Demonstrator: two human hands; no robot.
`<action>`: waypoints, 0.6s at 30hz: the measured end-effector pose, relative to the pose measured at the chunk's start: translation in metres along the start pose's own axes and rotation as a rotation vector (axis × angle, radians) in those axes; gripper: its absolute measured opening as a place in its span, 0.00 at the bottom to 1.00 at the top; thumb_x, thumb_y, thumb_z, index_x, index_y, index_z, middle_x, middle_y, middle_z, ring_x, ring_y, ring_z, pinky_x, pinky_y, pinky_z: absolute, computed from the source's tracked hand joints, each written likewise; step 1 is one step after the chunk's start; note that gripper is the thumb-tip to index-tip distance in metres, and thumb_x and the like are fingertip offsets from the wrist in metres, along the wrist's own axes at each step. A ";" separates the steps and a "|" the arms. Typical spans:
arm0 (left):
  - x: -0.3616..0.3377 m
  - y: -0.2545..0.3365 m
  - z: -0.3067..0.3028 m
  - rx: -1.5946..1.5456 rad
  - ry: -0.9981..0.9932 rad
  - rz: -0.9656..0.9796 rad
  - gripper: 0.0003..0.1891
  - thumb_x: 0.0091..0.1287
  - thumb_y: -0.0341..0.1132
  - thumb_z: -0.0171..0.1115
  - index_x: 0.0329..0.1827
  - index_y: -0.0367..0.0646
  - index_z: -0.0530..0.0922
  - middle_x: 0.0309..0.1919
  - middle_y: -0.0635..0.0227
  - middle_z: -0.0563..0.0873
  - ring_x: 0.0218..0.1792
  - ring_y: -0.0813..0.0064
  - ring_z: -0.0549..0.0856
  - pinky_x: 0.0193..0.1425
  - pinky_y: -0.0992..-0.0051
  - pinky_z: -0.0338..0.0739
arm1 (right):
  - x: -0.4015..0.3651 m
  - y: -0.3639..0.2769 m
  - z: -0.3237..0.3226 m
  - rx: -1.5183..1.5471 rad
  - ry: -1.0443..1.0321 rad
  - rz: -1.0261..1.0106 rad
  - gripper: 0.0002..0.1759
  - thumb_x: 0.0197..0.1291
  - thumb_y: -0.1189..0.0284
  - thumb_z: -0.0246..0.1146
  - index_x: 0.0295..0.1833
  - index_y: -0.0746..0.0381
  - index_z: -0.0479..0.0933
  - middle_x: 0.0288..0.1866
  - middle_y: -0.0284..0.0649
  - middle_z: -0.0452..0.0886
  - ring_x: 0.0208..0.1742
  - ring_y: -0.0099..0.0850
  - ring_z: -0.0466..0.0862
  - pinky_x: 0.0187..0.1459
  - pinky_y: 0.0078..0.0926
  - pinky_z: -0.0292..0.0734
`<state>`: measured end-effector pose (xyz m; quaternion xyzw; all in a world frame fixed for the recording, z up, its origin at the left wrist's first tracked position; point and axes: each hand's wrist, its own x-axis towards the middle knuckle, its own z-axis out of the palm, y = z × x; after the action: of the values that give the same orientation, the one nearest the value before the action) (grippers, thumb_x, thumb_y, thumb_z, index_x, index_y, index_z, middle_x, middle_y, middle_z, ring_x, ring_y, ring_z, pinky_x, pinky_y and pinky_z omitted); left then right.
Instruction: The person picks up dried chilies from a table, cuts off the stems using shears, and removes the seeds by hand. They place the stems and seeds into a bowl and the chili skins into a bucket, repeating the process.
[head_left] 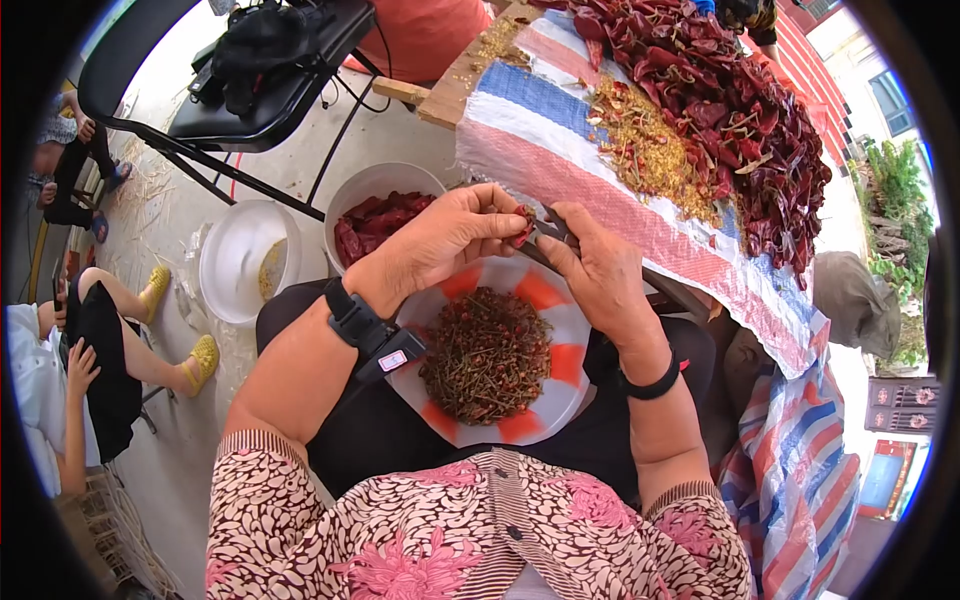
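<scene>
Between the thumb and fingers of my left hand (470, 225) is a small piece of dried red chili (524, 224). My right hand (590, 255) is closed around a dark tool, perhaps scissors or a knife (558, 226), whose tip is close to the chili. Both hands are near each other above the far rim of a white and orange bowl (568, 400) on my lap, which holds a heap of chili stems (485, 355). Beyond my left wrist, a white tub (372, 178) contains red chili pieces (375, 225).
A striped sheet (560, 160) covers a table bearing a large pile of dried chilies (730, 130) and yellow seeds (650, 145). At the left are a white basin (228, 262), a black folding chair (240, 120) and seated people, one in yellow shoes (203, 362). A sack (855, 300) stands right.
</scene>
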<state>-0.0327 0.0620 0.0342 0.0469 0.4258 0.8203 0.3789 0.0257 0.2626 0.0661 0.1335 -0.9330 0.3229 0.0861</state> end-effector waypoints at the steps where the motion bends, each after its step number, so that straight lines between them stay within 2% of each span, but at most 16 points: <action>1: 0.000 0.000 0.000 0.009 -0.001 0.004 0.06 0.67 0.26 0.62 0.43 0.41 0.74 0.39 0.69 0.82 0.40 0.79 0.83 0.48 0.79 0.80 | 0.000 -0.001 -0.001 0.008 -0.005 -0.002 0.17 0.61 0.64 0.64 0.53 0.59 0.74 0.34 0.45 0.83 0.35 0.46 0.83 0.34 0.39 0.75; 7: 0.000 -0.002 0.002 0.064 0.015 0.033 0.07 0.66 0.26 0.64 0.43 0.40 0.75 0.37 0.69 0.82 0.38 0.80 0.83 0.45 0.80 0.80 | 0.000 -0.004 -0.003 0.000 -0.042 -0.021 0.15 0.62 0.63 0.62 0.51 0.57 0.74 0.33 0.46 0.82 0.35 0.49 0.82 0.34 0.41 0.74; 10: 0.002 -0.005 -0.002 0.136 0.021 0.034 0.07 0.65 0.26 0.65 0.42 0.39 0.76 0.36 0.68 0.83 0.38 0.79 0.83 0.45 0.79 0.80 | 0.002 -0.003 -0.004 -0.038 -0.127 -0.015 0.14 0.64 0.61 0.59 0.49 0.57 0.74 0.32 0.46 0.82 0.36 0.49 0.82 0.35 0.44 0.73; 16: 0.001 -0.012 -0.008 0.249 0.066 0.095 0.09 0.63 0.25 0.66 0.43 0.37 0.76 0.37 0.66 0.83 0.37 0.77 0.83 0.45 0.79 0.80 | 0.002 -0.002 0.003 0.018 -0.268 0.114 0.14 0.66 0.59 0.57 0.47 0.58 0.73 0.32 0.51 0.80 0.38 0.52 0.81 0.37 0.45 0.72; 18: -0.001 -0.012 -0.010 0.298 0.077 0.109 0.09 0.63 0.25 0.66 0.43 0.36 0.76 0.37 0.65 0.83 0.37 0.77 0.83 0.45 0.79 0.80 | 0.000 0.000 0.009 0.058 -0.249 0.110 0.15 0.67 0.58 0.56 0.47 0.59 0.72 0.29 0.47 0.81 0.35 0.50 0.81 0.36 0.43 0.72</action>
<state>-0.0294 0.0592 0.0194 0.0940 0.5537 0.7687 0.3060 0.0253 0.2571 0.0594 0.1236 -0.9327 0.3348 -0.0520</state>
